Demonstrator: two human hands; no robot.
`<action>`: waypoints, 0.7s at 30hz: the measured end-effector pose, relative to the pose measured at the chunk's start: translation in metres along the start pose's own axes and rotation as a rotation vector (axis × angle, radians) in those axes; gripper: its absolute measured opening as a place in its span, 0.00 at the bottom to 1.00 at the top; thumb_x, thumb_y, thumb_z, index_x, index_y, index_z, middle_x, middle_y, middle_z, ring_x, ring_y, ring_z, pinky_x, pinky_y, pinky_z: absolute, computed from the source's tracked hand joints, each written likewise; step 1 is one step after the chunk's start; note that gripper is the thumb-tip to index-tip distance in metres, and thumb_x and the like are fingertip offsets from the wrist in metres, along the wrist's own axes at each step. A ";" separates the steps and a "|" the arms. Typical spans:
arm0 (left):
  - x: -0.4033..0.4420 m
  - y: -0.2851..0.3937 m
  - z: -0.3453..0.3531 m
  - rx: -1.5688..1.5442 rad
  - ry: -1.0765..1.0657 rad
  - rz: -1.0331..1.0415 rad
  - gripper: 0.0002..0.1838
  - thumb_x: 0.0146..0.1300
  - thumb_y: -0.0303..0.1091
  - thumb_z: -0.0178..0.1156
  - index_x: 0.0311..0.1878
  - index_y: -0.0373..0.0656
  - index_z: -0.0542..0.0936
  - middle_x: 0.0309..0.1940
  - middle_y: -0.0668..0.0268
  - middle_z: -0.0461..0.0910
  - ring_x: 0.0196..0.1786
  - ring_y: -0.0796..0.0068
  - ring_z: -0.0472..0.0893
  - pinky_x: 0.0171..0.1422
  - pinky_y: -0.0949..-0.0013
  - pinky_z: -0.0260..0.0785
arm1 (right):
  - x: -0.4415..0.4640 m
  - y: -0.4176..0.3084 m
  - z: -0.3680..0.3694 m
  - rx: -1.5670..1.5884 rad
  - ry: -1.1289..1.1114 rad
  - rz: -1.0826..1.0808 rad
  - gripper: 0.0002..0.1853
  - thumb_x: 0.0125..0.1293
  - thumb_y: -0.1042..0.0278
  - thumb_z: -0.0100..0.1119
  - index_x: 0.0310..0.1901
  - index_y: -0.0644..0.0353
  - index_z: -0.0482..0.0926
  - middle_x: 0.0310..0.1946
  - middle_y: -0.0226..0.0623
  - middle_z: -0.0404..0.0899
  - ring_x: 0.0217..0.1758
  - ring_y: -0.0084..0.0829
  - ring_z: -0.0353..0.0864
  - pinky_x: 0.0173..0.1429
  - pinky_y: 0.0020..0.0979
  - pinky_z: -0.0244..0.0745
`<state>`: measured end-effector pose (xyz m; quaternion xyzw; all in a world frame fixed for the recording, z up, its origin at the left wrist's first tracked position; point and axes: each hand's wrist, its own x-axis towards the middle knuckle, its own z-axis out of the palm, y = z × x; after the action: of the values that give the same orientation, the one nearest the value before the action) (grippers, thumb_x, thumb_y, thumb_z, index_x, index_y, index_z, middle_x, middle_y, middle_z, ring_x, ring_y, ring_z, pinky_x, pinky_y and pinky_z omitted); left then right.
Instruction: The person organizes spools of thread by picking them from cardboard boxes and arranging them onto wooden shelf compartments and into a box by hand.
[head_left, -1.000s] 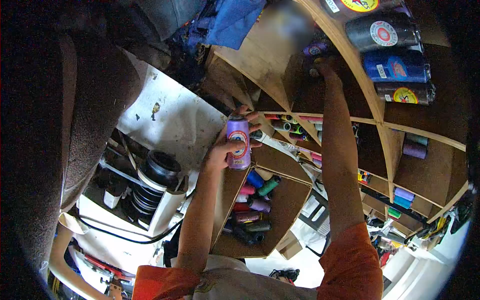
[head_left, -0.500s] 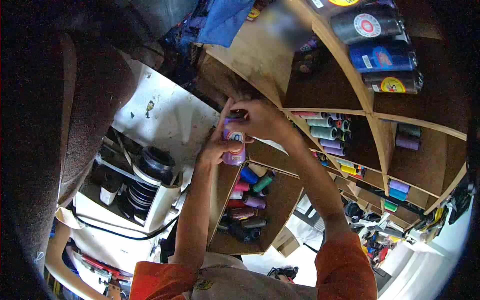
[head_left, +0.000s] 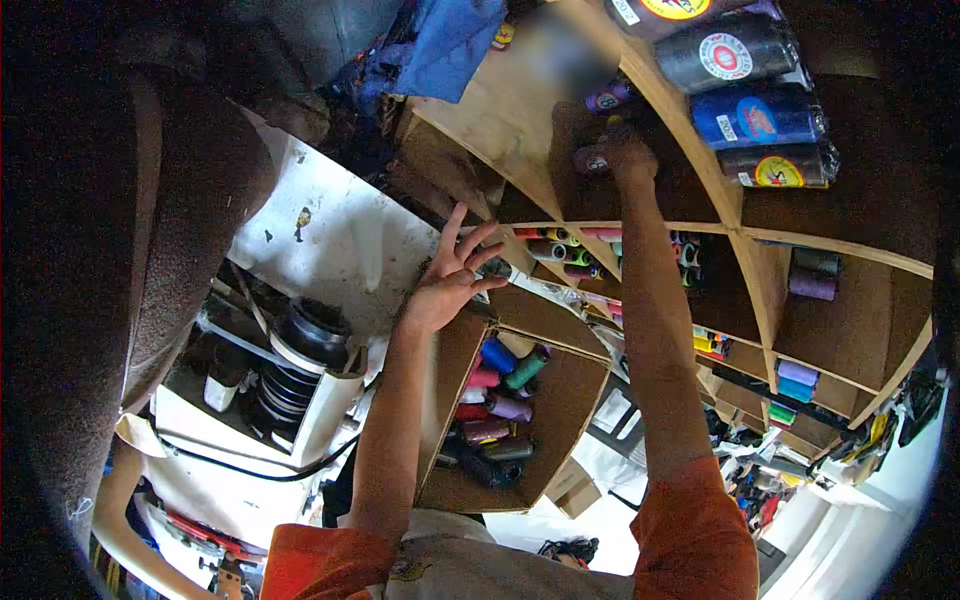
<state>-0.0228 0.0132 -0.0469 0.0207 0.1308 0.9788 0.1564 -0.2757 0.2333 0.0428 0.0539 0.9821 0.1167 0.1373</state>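
Observation:
My right hand (head_left: 632,162) reaches into an upper compartment of the wooden shelf (head_left: 735,215), its fingers closed round a purple thread spool (head_left: 590,159). Shadow darkens that spool and hides part of my grip. Close behind it lies another purple spool (head_left: 610,97). Above the cardboard box (head_left: 560,440), my left hand (head_left: 448,285) is empty, with its fingers spread. Inside the box are several spools, among them a blue one (head_left: 498,353), a green one (head_left: 527,368) and a purple one (head_left: 510,406).
Large wrapped cones, including a blue one (head_left: 757,118), stand at the upper right. Lower compartments hold more spools. To the left is a white worn tabletop (head_left: 330,215) beside a machine with a black ribbed cylinder (head_left: 282,390). Blue cloth (head_left: 450,45) hangs at the top.
My right hand has carried the purple spool from in front of me up and right into the shelf compartment. My left hand has let go of it and opened.

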 end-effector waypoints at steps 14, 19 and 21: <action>-0.003 0.000 0.009 0.201 0.073 0.056 0.37 0.62 0.48 0.55 0.72 0.53 0.52 0.68 0.56 0.58 0.68 0.55 0.62 0.63 0.46 0.63 | -0.197 0.026 -0.044 0.870 -0.508 -0.357 0.23 0.58 0.49 0.62 0.44 0.62 0.80 0.34 0.35 0.81 0.39 0.26 0.80 0.42 0.29 0.77; -0.015 -0.017 0.014 0.474 0.301 0.069 0.21 0.64 0.38 0.54 0.59 0.42 0.70 0.50 0.55 0.77 0.53 0.58 0.78 0.55 0.57 0.71 | -0.341 0.068 0.151 1.130 -0.971 -0.668 0.24 0.59 0.51 0.62 0.50 0.60 0.77 0.44 0.38 0.80 0.47 0.33 0.79 0.52 0.36 0.76; -0.044 -0.037 0.048 0.718 0.358 0.092 0.12 0.61 0.34 0.56 0.43 0.36 0.76 0.32 0.63 0.80 0.39 0.68 0.82 0.44 0.67 0.73 | -0.411 0.065 0.222 0.326 -0.613 -0.476 0.30 0.57 0.50 0.63 0.56 0.61 0.72 0.51 0.47 0.77 0.53 0.43 0.76 0.60 0.44 0.69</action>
<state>0.0335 0.0451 -0.0102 -0.0911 0.4887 0.8649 0.0701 0.1846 0.2867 -0.0431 -0.1214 0.8864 -0.0969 0.4362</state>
